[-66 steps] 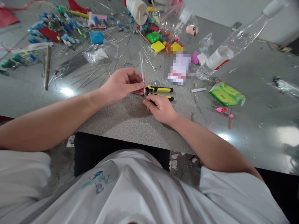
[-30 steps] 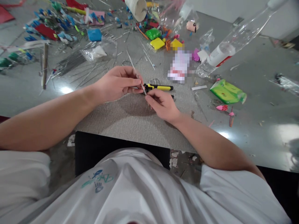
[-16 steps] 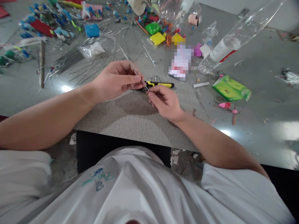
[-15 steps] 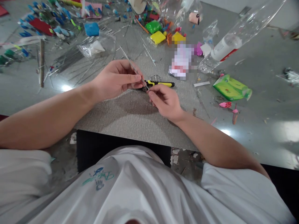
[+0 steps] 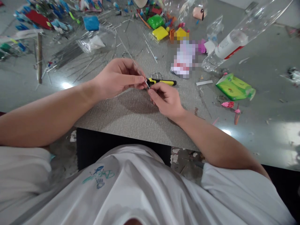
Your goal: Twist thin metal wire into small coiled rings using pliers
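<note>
A thin grey wire [image 5: 127,48] slants from the upper left down between my hands. My left hand [image 5: 117,76] pinches it between thumb and fingers. At its lower end, my right hand [image 5: 167,99] is closed with thumb and forefinger on the tip. Just behind the fingertips lie yellow-and-black pliers [image 5: 165,82] on the grey textured mat [image 5: 131,115]; their jaws are partly hidden by my left hand. A small tangle of wire [image 5: 157,75] lies directly behind the pliers' handles.
Loose wires [image 5: 67,57] and a plastic bag with white clay [image 5: 95,43] lie at left. Behind are blue [image 5: 91,23], green [image 5: 156,22] and yellow [image 5: 160,33] clay packs. To the right lie a clear bottle [image 5: 231,45] and a green tissue pack [image 5: 234,87].
My left hand has shifted slightly right along the wire, closer to my right fingertips. The whole view has tilted a little. My right hand keeps its pinch.
</note>
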`<act>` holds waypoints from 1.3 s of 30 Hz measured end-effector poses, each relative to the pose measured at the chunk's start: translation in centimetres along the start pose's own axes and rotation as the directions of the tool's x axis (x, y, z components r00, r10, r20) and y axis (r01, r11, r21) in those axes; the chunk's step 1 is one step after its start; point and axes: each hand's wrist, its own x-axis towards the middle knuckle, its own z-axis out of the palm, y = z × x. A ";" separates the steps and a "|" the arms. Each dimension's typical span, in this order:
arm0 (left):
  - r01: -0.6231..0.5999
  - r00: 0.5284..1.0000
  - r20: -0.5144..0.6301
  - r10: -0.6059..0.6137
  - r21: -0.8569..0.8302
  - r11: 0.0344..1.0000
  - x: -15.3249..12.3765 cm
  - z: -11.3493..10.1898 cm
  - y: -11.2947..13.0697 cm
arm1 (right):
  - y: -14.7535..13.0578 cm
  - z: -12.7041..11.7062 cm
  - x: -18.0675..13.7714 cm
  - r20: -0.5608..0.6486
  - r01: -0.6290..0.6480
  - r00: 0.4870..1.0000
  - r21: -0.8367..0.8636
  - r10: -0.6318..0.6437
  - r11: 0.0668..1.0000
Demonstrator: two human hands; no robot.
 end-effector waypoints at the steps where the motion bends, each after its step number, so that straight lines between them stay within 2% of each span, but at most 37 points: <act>1: -0.008 1.000 0.006 0.008 0.007 1.000 0.0 0.0 -0.1 | 0.0 0.0 0.1 0.001 0.005 1.000 0.001 -0.005 1.000; 7: -0.001 1.000 0.029 -0.001 0.052 0.999 0.1 -0.1 -0.5 | -0.4 0.0 0.1 0.015 -0.009 1.000 -0.025 0.010 1.000; 13: -0.047 0.999 -0.001 0.048 0.161 0.986 0.2 -0.3 -0.6 | -0.4 -0.1 0.0 0.040 -0.020 0.999 -0.027 0.021 0.999; 23: 0.020 0.997 -0.079 -0.005 0.195 0.981 -0.4 0.7 0.5 | -0.7 -0.2 0.1 0.037 -0.143 0.989 -0.019 0.143 0.990; 28: 0.022 0.996 -0.092 -0.003 0.199 0.980 -0.4 0.7 0.5 | -0.6 -0.2 0.1 0.047 -0.139 0.989 -0.031 0.140 0.990; 35: 0.027 0.999 -0.050 -0.018 0.175 0.984 -0.3 0.4 0.5 | -0.6 -0.3 0.2 0.054 -0.081 0.995 -0.096 0.086 0.992; 39: 0.033 0.998 -0.052 -0.023 0.198 0.980 -0.3 0.2 0.4 | -0.6 -0.3 0.2 0.046 -0.105 0.993 -0.126 0.111 0.987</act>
